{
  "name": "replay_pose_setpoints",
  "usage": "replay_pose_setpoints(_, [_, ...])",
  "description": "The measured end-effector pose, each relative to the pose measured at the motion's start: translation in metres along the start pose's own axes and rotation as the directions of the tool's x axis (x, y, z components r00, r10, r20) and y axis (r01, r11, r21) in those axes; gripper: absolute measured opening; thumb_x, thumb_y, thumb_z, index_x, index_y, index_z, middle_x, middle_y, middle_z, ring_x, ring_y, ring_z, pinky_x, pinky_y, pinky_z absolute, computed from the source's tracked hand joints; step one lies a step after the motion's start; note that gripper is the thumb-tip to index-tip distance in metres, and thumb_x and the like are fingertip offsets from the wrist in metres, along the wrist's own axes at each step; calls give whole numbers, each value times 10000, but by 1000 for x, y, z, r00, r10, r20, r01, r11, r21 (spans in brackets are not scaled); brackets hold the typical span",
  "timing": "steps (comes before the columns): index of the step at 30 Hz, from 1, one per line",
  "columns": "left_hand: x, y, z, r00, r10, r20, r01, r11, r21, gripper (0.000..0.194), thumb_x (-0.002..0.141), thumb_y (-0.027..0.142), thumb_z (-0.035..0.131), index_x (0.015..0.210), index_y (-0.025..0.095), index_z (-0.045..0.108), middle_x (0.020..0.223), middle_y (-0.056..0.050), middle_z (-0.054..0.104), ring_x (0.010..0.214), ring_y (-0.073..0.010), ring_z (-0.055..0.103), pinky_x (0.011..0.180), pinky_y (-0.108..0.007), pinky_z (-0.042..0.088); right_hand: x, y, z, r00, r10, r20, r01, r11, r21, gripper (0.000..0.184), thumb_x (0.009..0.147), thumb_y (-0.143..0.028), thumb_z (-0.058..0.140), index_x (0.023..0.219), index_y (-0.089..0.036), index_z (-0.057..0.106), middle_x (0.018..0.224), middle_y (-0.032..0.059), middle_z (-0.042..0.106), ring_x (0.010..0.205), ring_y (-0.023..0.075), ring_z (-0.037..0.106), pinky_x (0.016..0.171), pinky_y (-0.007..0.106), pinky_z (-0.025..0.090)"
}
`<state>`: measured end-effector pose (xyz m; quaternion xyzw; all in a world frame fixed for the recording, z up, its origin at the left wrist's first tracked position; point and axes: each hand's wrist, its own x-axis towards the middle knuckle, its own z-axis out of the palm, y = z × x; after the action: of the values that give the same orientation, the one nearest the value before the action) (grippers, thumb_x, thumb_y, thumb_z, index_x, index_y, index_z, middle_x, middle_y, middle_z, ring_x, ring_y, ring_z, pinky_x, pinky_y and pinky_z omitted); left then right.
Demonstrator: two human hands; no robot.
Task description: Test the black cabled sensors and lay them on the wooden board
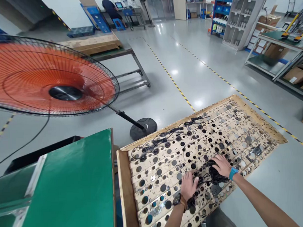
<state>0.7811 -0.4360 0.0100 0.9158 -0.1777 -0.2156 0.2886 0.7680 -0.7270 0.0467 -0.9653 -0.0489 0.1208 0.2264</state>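
A tangled bundle of black cables (216,177) lies near the front edge of a wooden board full of round holes (166,169). My right hand (222,165), with a blue band at the wrist, is closed over the top of this bundle, its fingertips partly hidden. To its left, my left hand (188,185) grips the cables' other end, its thumb toward the bundle; the undersides of its fingers are hidden. Along the board's far side lies a row of more black cables (165,139) with round black ends.
Raised wooden rims (126,191) border the board. A green-topped table (76,187) stands at left, with a large orange fan (89,79) behind it and its round base (143,129) on the floor. Shelves (240,19) and a cart (276,51) stand at right. A person (109,7) sits far back.
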Motion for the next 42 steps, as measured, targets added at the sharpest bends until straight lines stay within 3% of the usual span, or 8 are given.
replay_pose_setpoints(3, [11,-7,-18,1000,-5,2,5,993,-117,452,1014,401,242,990,186,639,953,-115,679,941,-257,649,872,-399,483,13,-21,-7,988,-27,-149,38,997,72,306,980,-365,495,1228,-230,614,1130,118,595,1068,280,569,924,457,507])
replay_pose_setpoints(7, [23,-13,-45,999,46,7,-43,982,-184,443,1014,437,291,871,211,644,840,-72,679,829,-217,649,794,-336,492,33,-43,-19,965,1,-262,54,978,201,301,997,-381,479,1247,-252,585,1142,115,591,1043,271,592,868,446,553])
replay_pose_setpoints(13, [55,18,-86,994,108,-28,-111,918,-381,419,929,548,504,757,215,690,923,-84,724,1023,-256,644,958,-371,469,46,-40,-66,934,5,-356,123,933,337,304,992,-398,506,1237,-246,601,1141,113,614,1042,250,625,892,408,559])
replay_pose_setpoints(17, [106,62,-90,991,77,112,5,805,-594,486,852,645,583,777,185,722,826,-55,714,829,-206,637,797,-309,493,63,2,-113,902,84,-423,83,929,361,321,965,-445,553,1182,-223,636,1109,114,646,1009,254,644,880,405,557])
replay_pose_setpoints(22, [194,129,-59,992,-69,108,127,615,-778,534,774,688,654,736,158,702,734,-38,665,705,-154,573,680,-274,469,116,82,-158,898,130,-420,62,908,414,348,947,-497,563,1126,-214,658,1092,111,670,1008,263,647,893,422,550])
replay_pose_setpoints(28, [303,177,-17,961,-276,8,65,197,-978,505,740,644,732,881,162,678,837,-58,687,808,-174,647,762,-341,543,187,159,-183,914,122,-388,72,890,449,379,935,-517,553,1146,-226,671,1112,114,684,1035,280,639,920,452,537])
replay_pose_setpoints(35, [384,162,3,902,-349,-253,-141,314,-939,482,815,641,651,939,176,669,1005,-85,710,974,-190,663,918,-377,526,215,197,-165,929,135,-345,57,869,492,408,933,-529,544,1182,-232,670,1130,121,684,1022,288,650,891,454,561])
replay_pose_setpoints(42, [389,124,5,849,-362,-384,-136,554,-821,396,837,544,665,976,176,709,1054,-104,727,1052,-244,645,1032,-437,459,204,206,-139,990,30,-135,35,891,452,385,967,-520,492,1189,-253,658,1131,102,693,1000,275,672,843,423,586])
